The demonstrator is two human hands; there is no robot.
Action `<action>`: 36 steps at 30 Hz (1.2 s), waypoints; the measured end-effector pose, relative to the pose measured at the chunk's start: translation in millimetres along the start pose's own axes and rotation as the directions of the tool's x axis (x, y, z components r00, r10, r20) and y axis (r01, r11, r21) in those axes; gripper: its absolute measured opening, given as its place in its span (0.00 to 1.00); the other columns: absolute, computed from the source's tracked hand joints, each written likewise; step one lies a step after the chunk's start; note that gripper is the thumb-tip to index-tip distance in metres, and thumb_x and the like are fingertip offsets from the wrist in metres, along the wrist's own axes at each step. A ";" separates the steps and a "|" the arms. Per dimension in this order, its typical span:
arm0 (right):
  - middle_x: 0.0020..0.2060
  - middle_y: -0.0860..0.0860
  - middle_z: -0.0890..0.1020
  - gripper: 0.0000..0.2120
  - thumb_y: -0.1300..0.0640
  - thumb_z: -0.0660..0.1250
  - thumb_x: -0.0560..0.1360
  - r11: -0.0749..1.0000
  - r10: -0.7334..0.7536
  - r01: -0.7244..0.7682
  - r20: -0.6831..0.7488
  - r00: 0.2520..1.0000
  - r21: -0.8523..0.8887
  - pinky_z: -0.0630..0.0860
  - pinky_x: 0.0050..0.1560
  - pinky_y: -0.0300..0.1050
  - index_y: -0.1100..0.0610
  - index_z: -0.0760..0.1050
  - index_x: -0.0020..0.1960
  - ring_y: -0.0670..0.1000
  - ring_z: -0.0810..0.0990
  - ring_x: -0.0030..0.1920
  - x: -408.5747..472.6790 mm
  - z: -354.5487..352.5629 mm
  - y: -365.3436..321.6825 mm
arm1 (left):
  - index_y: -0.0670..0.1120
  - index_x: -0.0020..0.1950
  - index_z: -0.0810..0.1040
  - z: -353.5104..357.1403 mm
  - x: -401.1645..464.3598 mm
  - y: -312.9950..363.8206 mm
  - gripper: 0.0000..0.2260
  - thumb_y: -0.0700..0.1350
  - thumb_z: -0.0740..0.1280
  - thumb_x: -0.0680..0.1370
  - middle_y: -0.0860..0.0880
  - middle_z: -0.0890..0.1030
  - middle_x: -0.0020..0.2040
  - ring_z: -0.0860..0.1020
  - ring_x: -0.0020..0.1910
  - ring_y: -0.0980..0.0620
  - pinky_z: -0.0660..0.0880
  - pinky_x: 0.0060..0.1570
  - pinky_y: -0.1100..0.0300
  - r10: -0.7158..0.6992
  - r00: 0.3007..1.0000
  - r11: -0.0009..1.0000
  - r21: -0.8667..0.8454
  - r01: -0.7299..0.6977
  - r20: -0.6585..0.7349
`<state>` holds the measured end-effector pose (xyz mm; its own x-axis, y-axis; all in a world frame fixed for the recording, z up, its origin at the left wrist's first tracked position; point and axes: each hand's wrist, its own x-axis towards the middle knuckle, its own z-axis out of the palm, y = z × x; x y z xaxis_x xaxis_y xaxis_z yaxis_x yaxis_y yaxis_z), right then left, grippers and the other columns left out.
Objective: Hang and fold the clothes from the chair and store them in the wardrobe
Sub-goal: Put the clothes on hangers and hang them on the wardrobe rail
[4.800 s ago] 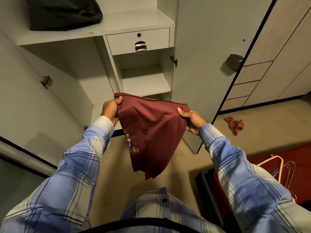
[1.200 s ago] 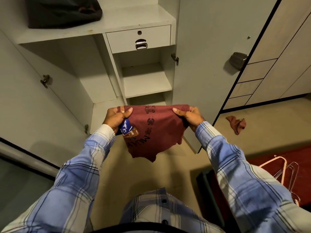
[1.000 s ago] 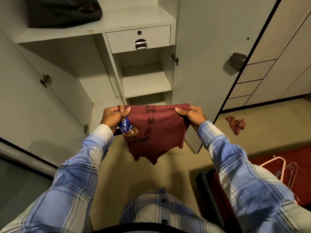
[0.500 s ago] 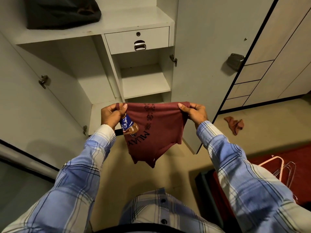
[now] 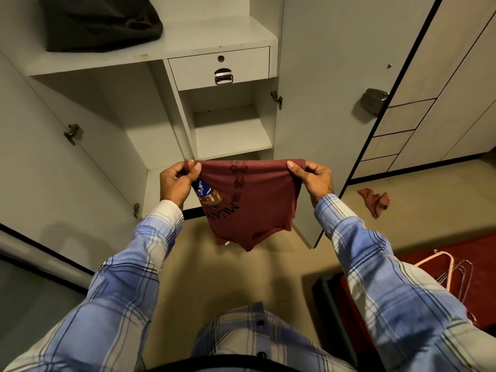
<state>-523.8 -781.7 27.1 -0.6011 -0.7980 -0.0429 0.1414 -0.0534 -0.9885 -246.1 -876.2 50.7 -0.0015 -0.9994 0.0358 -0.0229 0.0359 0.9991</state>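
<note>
Since the earliest frame the maroon shirt (image 5: 257, 200) has gone from a loose, hanging bundle to a shorter folded panel stretched flat between both hands, and over the last second it has been lifted slightly toward the wardrobe. Left hand (image 5: 177, 183) pinches the top left corner, thumb over the front and fingers curled behind; right hand (image 5: 314, 178) pinches the top right corner the same way. Shirt sits at centre, its top edge taut and level, the lower edge hanging in uneven points above the floor (image 5: 214, 277), with a dark print and a blue patch near the left hand.

At 12 o'clock stands the open wardrobe (image 5: 134, 116), with a drawer (image 5: 218, 67) over a small shelf (image 5: 230, 135). At 11 o'clock a dark bag (image 5: 99, 22) rests on the upper shelf. At 3 o'clock a small reddish cloth (image 5: 374, 202) lies on the floor. At 4 o'clock hangers (image 5: 451, 275) lie on a red surface.
</note>
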 end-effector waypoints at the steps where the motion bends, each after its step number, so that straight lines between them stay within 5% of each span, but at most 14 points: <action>1: 0.38 0.50 0.85 0.10 0.60 0.78 0.68 1.000 0.009 -0.009 0.001 1.000 0.006 0.80 0.46 0.40 0.61 0.83 0.48 0.46 0.82 0.40 -0.3 0.0 -0.3 | 0.39 0.54 0.81 -0.1 -0.1 -0.5 0.07 0.38 0.71 0.76 0.51 0.82 0.40 0.79 0.41 0.56 0.79 0.49 0.62 -0.006 1.000 1.000 -0.006 0.006 -0.003; 7: 0.25 0.44 0.80 0.13 0.64 0.80 0.63 0.999 0.032 -0.031 -0.040 0.999 0.026 0.77 0.35 0.38 0.57 0.75 0.37 0.43 0.76 0.28 0.4 -1.0 -1.5 | 0.45 0.43 0.80 -2.2 -0.8 -3.3 0.04 0.39 0.75 0.73 0.49 0.84 0.37 0.80 0.40 0.49 0.80 0.47 0.55 -0.090 0.995 0.995 -0.051 0.089 -0.034; 13: 0.43 0.52 0.83 0.21 0.65 0.76 0.70 0.996 0.090 -0.090 0.074 0.993 -0.001 0.80 0.52 0.43 0.60 0.75 0.60 0.46 0.82 0.42 -2.7 -8.3 -0.6 | 0.48 0.46 0.73 -4.6 -0.6 -2.0 0.12 0.36 0.74 0.73 0.46 0.82 0.44 0.81 0.43 0.51 0.79 0.48 0.55 -0.154 0.987 0.983 -0.106 0.148 -0.053; 19: 0.34 0.48 0.83 0.01 0.62 0.71 0.75 0.992 0.119 -0.123 0.174 0.978 0.013 0.76 0.43 0.40 0.58 0.81 0.45 0.45 0.79 0.36 -2.9 -5.8 3.9 | 0.43 0.48 0.80 -6.1 -2.8 -6.2 0.04 0.36 0.71 0.75 0.55 0.84 0.35 0.81 0.36 0.59 0.80 0.43 0.63 -0.127 0.991 0.992 -0.014 0.128 0.040; 26: 0.35 0.52 0.82 0.05 0.60 0.67 0.78 0.971 0.181 -0.200 0.142 0.973 0.133 0.77 0.42 0.40 0.61 0.79 0.44 0.47 0.79 0.36 -4.7 0.3 0.4 | 0.39 0.53 0.80 -1.4 -0.1 -9.5 0.06 0.40 0.69 0.78 0.47 0.81 0.42 0.79 0.42 0.51 0.79 0.44 0.58 -0.213 0.974 0.972 -0.120 0.204 -0.073; 29: 0.37 0.54 0.81 0.06 0.58 0.69 0.77 0.979 0.173 -0.181 0.087 0.981 0.099 0.77 0.45 0.43 0.60 0.79 0.43 0.50 0.79 0.38 -5.6 6.4 3.7 | 0.43 0.44 0.81 0.3 0.0 -9.1 0.03 0.40 0.69 0.78 0.48 0.80 0.39 0.77 0.40 0.50 0.78 0.45 0.57 -0.223 0.969 0.972 -0.102 0.213 -0.106; 36: 0.29 0.46 0.78 0.09 0.56 0.68 0.78 0.995 0.084 -0.075 0.143 0.986 -0.065 0.72 0.36 0.37 0.54 0.76 0.38 0.44 0.73 0.32 -13.5 17.4 -7.3 | 0.46 0.43 0.79 -7.8 1.6 -8.2 0.05 0.39 0.70 0.77 0.51 0.81 0.37 0.78 0.39 0.53 0.78 0.40 0.63 -0.146 0.987 0.986 0.086 0.140 0.065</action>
<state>-503.1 -780.9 37.4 -0.4683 -0.8774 -0.1046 0.1349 0.0461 -0.9898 -238.1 -878.1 42.8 -0.0634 -0.9917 -0.1120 -0.1090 -0.1046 0.9885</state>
